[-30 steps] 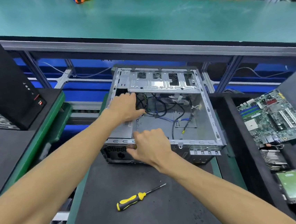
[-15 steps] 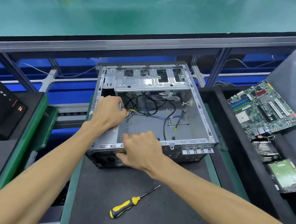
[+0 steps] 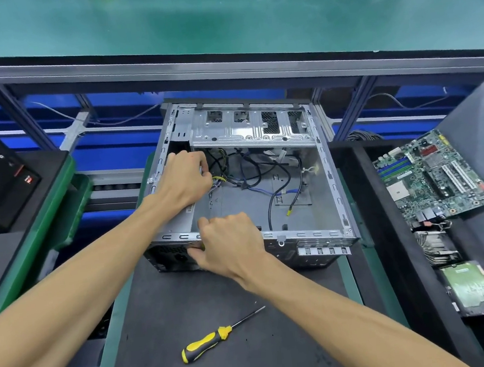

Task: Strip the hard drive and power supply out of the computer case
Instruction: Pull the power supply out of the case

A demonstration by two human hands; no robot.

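A green workbench (image 3: pixel 219 22) spans the view from ten to two o'clock. Below it, at the centre, the open computer case (image 3: pixel 331 174) lies on its side on a dark mat (image 3: pixel 189 321), its loose cables (image 3: pixel 251 170) strewn over the bare floor. The power supply (image 3: pixel 179 222) sits in the case's near-left corner, at about nine o'clock within the case, largely hidden by both hands. The left hand (image 3: pixel 183 180) reaches over the case's left wall, fingers curled round the far end of the power supply beside its yellow wires. The right hand (image 3: pixel 230 243) grips the near end at the case's front rim, fingers curled over it. At three o'clock a motherboard (image 3: pixel 432 176) lies tilted in a black tray (image 3: pixel 390 258); at four o'clock, in the same tray, lies a hard drive (image 3: pixel 473 291). At six o'clock a yellow-handled screwdriver (image 3: pixel 211 341) rests on the mat, well apart from both hands.
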